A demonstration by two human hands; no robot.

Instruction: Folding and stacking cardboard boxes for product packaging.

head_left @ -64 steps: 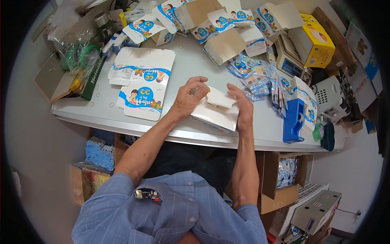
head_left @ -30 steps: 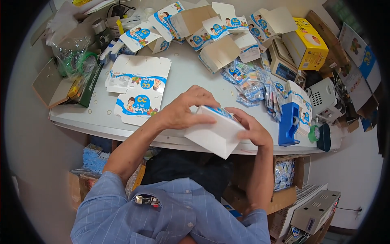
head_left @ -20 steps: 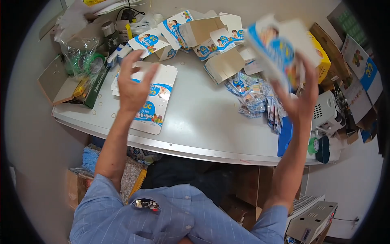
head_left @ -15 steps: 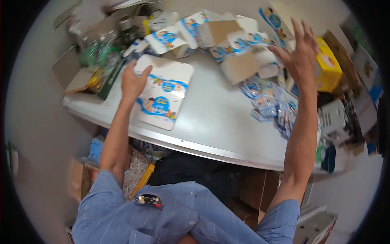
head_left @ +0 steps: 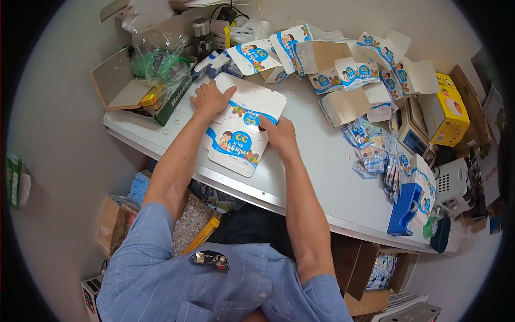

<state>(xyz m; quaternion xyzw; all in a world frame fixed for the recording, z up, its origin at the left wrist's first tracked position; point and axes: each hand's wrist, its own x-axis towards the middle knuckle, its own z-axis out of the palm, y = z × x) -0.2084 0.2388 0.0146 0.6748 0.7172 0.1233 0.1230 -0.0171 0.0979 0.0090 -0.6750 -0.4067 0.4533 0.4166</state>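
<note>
A folded-flat white and blue carton (head_left: 236,144) lies on the table in front of me, its printed face up. My left hand (head_left: 212,101) rests at its upper left edge, fingers spread, the thumb reaching onto the cardboard. At the right edge my right hand (head_left: 280,137) has its thumb on top and its other fingers curled beside the edge, gripping it. Several opened cartons of the same print, one of them a standing carton (head_left: 294,48), are heaped toward the back. Right of them lies a pile of small printed sachets (head_left: 373,147).
A blue tape dispenser (head_left: 403,212) stands at the table's right front. Behind it are a grey device (head_left: 453,182), a yellow box (head_left: 446,110) and a scale (head_left: 414,134). An open green box (head_left: 166,104) and a thermos (head_left: 202,35) sit at the left back.
My right hand has come down from above the cartons at the right to the flat carton's right edge. My left hand stays at its left edge. The view has shifted.
</note>
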